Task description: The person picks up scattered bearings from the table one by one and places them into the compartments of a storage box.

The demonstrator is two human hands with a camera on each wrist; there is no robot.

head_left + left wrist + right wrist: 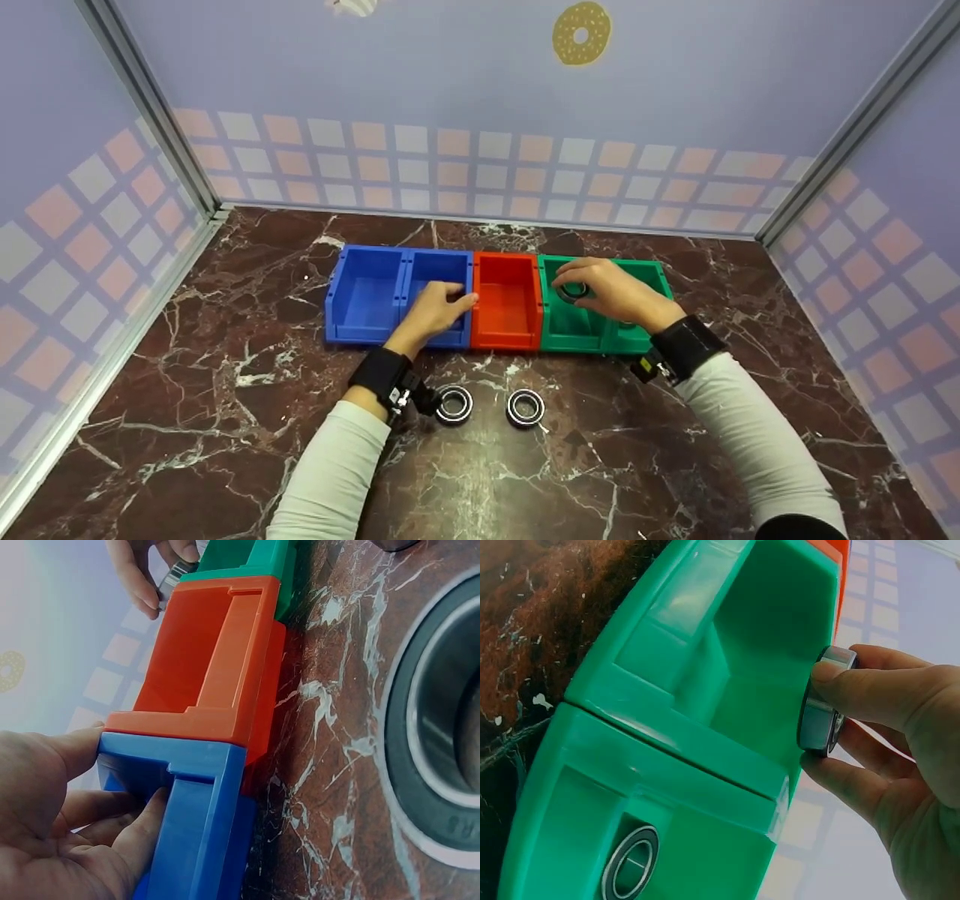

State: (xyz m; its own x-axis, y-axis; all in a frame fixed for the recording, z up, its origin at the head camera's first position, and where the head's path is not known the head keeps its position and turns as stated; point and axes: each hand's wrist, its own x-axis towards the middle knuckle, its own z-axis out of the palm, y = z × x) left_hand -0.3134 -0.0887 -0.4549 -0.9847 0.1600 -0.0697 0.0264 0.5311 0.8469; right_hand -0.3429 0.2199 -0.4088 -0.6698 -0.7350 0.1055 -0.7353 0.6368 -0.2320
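My right hand (pixel 611 289) pinches a ball bearing (pixel 825 701) between thumb and fingers, above the left green bin (pixel 574 326). Another bearing (pixel 630 862) lies in the right green bin (pixel 570 817). My left hand (pixel 435 311) is at the right side of the second blue bin (pixel 199 765). Its thumb lies at the rim beside the red bin (pixel 506 300), while the other fingers reach down inside the blue one, so that it grips the wall; the fingertips are partly hidden. Two bearings rest on the table before the bins, one (pixel 454 405) beside the left wrist camera, the other (pixel 525 409) further right.
Another blue bin (pixel 367 292) forms the left end of the joined row. The bins stand on a dark red marbled table (pixel 225 420). Walls with printed squares (pixel 491 176) rise behind and at both sides, with metal posts (pixel 161 112) in the corners.
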